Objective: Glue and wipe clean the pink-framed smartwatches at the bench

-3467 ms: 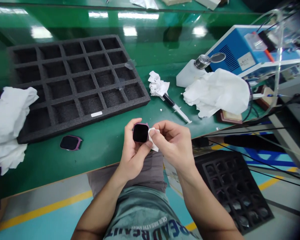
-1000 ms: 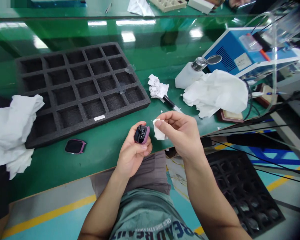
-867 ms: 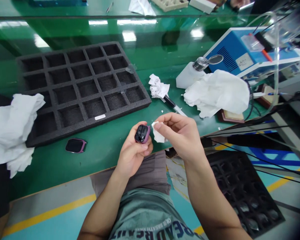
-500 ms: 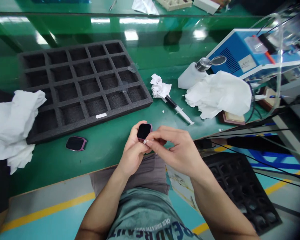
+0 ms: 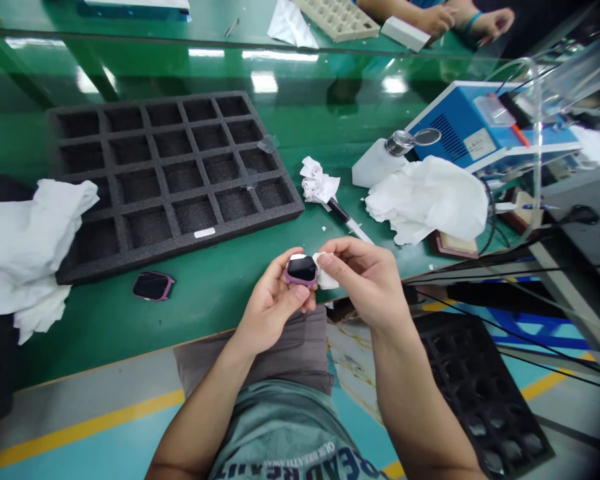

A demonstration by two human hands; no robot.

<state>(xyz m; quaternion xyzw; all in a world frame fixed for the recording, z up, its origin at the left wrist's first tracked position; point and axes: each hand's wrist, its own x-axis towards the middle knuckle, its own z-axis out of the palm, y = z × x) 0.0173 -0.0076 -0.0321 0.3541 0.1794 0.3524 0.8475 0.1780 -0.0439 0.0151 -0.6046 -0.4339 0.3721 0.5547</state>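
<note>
Between thumb and fingers, my left hand (image 5: 273,303) grips a smartwatch case (image 5: 301,269) with a black screen and a purple frame, held over the front edge of the green bench. My right hand (image 5: 367,280) pinches a white wipe (image 5: 326,272) against the right side of that case. Part of the wipe is hidden by my fingers. To the left, a second purple-framed watch case (image 5: 153,285) lies flat on the bench. Beyond my hands is a syringe (image 5: 347,217) with a black section, beside a crumpled, spotted tissue (image 5: 319,180).
A black foam tray (image 5: 180,230) with square compartments lies behind my hands. White cloths (image 5: 25,247) hang at left. At right are a dispenser bottle (image 5: 375,163), a heap of wipes (image 5: 425,200) and a blue machine (image 5: 473,133). A co-worker's hands (image 5: 437,20) show across the bench.
The watch case has turned in my left hand. My right hand has shifted slightly right, and more of the white wipe shows. A co-worker's hands have come into view at the top.
</note>
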